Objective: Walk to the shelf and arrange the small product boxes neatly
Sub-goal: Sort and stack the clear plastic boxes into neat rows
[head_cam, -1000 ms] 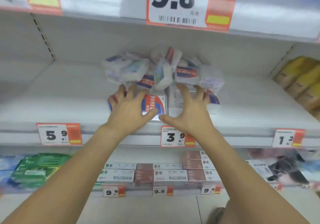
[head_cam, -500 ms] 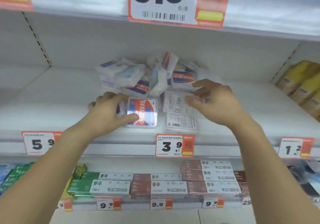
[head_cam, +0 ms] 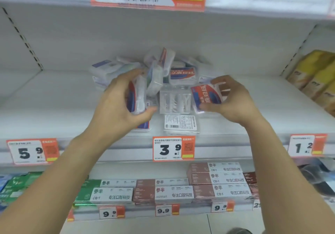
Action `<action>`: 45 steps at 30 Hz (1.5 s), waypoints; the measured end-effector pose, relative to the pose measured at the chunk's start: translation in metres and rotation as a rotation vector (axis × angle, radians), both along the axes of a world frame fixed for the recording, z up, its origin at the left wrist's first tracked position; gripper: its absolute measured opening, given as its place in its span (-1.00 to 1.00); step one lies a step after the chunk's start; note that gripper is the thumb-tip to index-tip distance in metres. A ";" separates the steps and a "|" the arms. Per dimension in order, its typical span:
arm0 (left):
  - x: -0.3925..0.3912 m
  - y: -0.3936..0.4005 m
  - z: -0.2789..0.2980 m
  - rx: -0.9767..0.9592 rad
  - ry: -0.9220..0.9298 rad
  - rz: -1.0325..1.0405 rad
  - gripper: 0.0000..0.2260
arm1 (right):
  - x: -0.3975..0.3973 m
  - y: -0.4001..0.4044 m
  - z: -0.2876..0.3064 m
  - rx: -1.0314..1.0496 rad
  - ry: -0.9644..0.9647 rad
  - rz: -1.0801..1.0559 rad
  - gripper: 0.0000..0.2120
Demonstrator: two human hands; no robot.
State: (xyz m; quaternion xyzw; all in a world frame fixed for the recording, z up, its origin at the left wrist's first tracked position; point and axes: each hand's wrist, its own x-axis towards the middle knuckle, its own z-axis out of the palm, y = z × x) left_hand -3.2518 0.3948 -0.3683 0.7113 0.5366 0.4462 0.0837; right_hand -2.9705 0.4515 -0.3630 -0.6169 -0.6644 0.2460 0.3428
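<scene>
- Here the left hand [head_cam: 119,103] has its fingers and thumb curled round a small clear plastic box with a red-and-blue label [head_cam: 136,97], held on edge just above the front of the white metal shelf [head_cam: 54,103].
- The right hand [head_cam: 233,101] pinches a second clear box with a red-and-blue label [head_cam: 206,96] between thumb and curled fingers, label facing the camera and tilted, lifted off the shelf.
- Between the two hands a clear box showing white floss picks [head_cam: 175,101] lies flat on the shelf, and just in front of it lies a clear box turned barcode side up [head_cam: 180,124].
- Behind them, towards the back wall, the rest of the small boxes sit in a jumbled heap [head_cam: 159,68], some on edge, some tilted, one with its red-and-blue label upside down.
- On the shelf's front rail, below the flat boxes, hangs an orange-and-white price tag reading 3.9 [head_cam: 173,148]; another reading 5.9 [head_cam: 32,151] sits far left.
- Further out, on the shelf below, long green, brown and white toothpaste cartons [head_cam: 174,192] are stacked in rows.
- At the right edge stand yellow packages [head_cam: 315,76].
</scene>
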 end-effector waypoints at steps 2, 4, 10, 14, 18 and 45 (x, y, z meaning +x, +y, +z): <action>0.016 0.003 0.003 -0.023 -0.016 -0.037 -0.36 | 0.004 -0.001 0.005 0.073 0.146 -0.067 -0.35; 0.035 0.006 0.009 -0.020 -0.043 -0.051 -0.41 | 0.011 -0.003 0.013 0.110 0.285 -0.135 -0.42; 0.119 0.029 0.016 0.024 0.230 -0.185 -0.38 | 0.068 -0.010 0.030 0.202 0.480 -0.413 -0.62; 0.196 0.046 0.001 -0.024 0.275 -0.304 -0.33 | 0.112 -0.013 0.019 0.132 0.278 -0.588 -0.78; 0.255 0.056 -0.017 -0.152 0.308 -0.467 -0.25 | 0.149 -0.019 0.007 0.099 0.141 -0.730 -0.77; 0.111 0.040 -0.007 0.052 0.494 -0.007 -0.71 | 0.017 -0.013 0.013 -0.058 0.067 0.018 -0.77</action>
